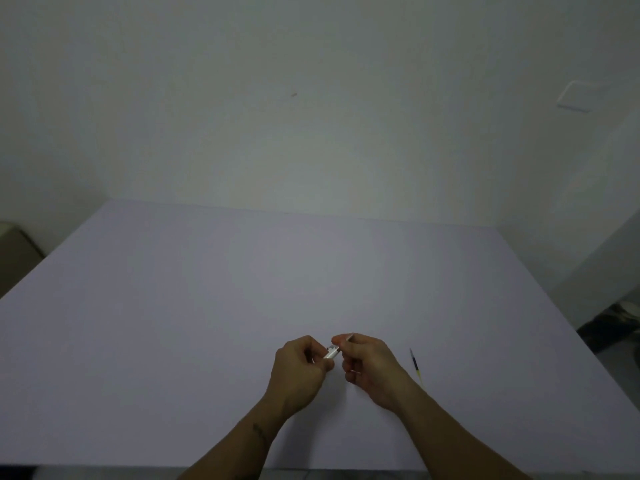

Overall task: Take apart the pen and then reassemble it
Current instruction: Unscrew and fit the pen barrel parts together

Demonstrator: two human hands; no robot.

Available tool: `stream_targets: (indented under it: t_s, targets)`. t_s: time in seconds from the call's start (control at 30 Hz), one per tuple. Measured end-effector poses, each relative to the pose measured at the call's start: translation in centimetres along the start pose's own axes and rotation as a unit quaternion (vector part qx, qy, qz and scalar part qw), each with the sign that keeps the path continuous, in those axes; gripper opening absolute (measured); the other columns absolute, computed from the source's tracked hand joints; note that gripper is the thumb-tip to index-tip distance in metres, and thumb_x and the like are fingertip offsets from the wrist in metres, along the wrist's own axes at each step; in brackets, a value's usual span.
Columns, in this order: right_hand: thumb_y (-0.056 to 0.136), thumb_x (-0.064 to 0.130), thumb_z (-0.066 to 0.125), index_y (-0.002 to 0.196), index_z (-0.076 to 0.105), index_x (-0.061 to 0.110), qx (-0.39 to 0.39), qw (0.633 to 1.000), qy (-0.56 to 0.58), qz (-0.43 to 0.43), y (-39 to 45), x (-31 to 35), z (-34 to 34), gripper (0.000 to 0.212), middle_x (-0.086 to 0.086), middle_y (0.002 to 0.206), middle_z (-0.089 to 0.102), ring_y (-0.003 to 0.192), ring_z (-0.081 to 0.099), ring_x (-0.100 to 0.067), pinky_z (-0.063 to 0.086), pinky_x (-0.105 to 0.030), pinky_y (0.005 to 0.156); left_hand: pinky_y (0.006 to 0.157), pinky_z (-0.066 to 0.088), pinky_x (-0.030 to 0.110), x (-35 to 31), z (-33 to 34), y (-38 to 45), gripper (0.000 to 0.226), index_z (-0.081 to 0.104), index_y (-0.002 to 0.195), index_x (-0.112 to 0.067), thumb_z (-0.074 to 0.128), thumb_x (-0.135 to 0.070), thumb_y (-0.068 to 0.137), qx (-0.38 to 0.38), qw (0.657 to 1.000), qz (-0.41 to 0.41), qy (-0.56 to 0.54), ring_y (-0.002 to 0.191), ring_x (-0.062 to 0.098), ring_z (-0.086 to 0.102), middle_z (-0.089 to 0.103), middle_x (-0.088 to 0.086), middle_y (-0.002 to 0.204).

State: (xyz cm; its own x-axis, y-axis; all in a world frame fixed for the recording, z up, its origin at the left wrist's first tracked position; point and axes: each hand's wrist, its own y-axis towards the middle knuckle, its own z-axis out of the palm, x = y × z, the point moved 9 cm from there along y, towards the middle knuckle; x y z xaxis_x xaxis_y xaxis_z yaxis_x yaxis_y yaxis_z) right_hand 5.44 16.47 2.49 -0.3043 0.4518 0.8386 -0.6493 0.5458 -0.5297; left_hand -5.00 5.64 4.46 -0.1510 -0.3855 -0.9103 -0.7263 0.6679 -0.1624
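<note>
My left hand (300, 367) is closed around a white pen barrel (331, 352), whose open end pokes out toward my right hand. My right hand (367, 365) pinches a small pen part (349, 338) between thumb and forefinger, its thin tip sticking up past the fingers. The two pieces sit almost end to end above the table; whether they touch is hidden by my fingers. The pen's refill (415, 367), thin with a dark front and a yellowish rear, lies flat on the table just right of my right hand.
A wide pale lilac table (207, 323) fills the lower view, its near edge at the bottom and its right edge dropping to a dark floor. White walls rise behind. A beige object (14, 251) stands beyond the left edge.
</note>
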Motion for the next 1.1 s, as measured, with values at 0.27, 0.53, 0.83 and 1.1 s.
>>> stream_targets:
  t_s: [0.27, 0.53, 0.83, 1.1]
  targets:
    - [0.088, 0.015, 0.066, 0.084, 0.072, 0.003, -0.002, 1.0, -0.025, 0.017, -0.13, -0.1, 0.01, 0.013, -0.002, 0.06, 0.05, 0.055, 0.046, -0.015, 0.04, -0.026, 0.051, 0.049, 0.045, 0.015, 0.22, -0.01, -0.23, 0.009, 0.069, 0.073, -0.018, 0.075, -0.016, 0.079, 0.001, 1.0, 0.003, -0.004, 0.054, 0.005, 0.053, 0.067, 0.002, 0.068]
    - [0.089, 0.013, 0.064, 0.073, 0.065, 0.007, -0.03, 0.998, -0.046, -0.009, -0.05, 0.38, -0.03, 0.017, -0.006, 0.062, 0.047, 0.054, 0.043, -0.016, 0.038, -0.027, 0.049, 0.051, 0.044, 0.018, 0.18, 0.04, -0.19, 0.009, 0.069, 0.073, -0.02, 0.075, -0.018, 0.079, -0.004, 1.0, 0.0, -0.001, 0.055, 0.007, 0.053, 0.065, -0.002, 0.066]
    - [0.089, 0.012, 0.065, 0.075, 0.068, 0.007, -0.039, 0.998, -0.039, -0.003, 0.19, 0.16, -0.35, 0.016, -0.006, 0.062, 0.046, 0.053, 0.041, -0.015, 0.038, -0.027, 0.048, 0.05, 0.043, 0.016, 0.35, 0.17, -0.17, 0.009, 0.069, 0.074, -0.019, 0.074, -0.015, 0.08, 0.002, 1.0, -0.004, 0.001, 0.054, 0.006, 0.053, 0.064, -0.003, 0.065]
    - [0.09, 0.009, 0.061, 0.092, 0.079, 0.009, -0.006, 1.0, -0.009, -0.003, 0.24, -0.29, -0.21, 0.018, -0.001, 0.06, 0.054, 0.057, 0.047, -0.014, 0.043, -0.026, 0.052, 0.05, 0.043, 0.017, 0.45, -0.09, 0.11, 0.008, 0.069, 0.074, -0.017, 0.075, -0.014, 0.079, 0.003, 1.0, -0.011, -0.007, 0.055, 0.008, 0.054, 0.066, 0.001, 0.067]
